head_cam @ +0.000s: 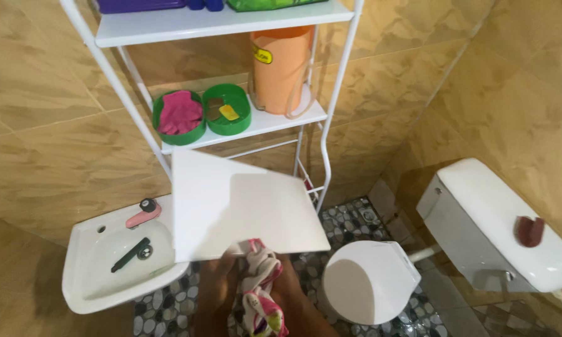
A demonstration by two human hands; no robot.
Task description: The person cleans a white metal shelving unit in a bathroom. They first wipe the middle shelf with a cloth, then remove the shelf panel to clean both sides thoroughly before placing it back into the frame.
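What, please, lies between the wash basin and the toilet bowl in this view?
In the head view, a white flat panel held up by both hands, with a patterned cloth, spans between the wash basin and the toilet bowl, above pebble floor.

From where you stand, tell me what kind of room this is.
A small bathroom, by the look of it: a white toilet with its cistern on the right, a wall-mounted sink on the left, and tiled walls behind a white storage rack.
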